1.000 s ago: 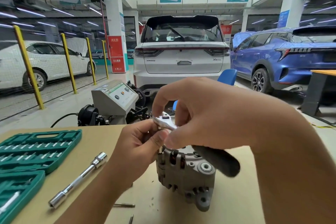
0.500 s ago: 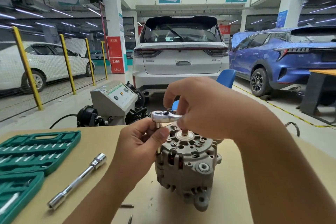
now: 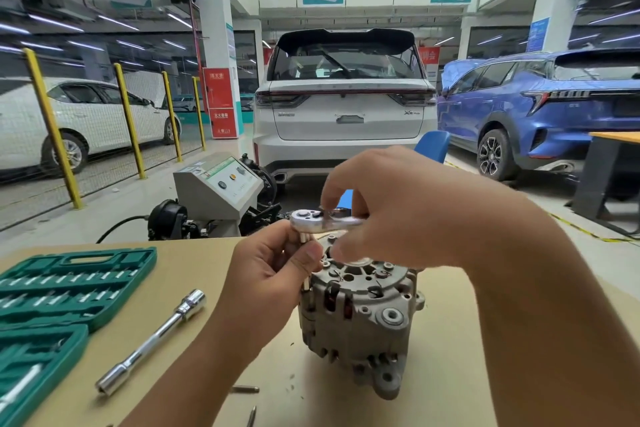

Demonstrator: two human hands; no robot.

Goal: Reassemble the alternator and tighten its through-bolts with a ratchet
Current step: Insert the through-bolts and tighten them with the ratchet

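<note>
Head view: the alternator stands on end on the counter. The left hand pinches the socket under the ratchet head at the housing's left edge; the right hand grips the handle. Best to keep the socket square on the bolt, steady the head, and swing in short strokes.

Head view, forward-down, close over workbench
</note>
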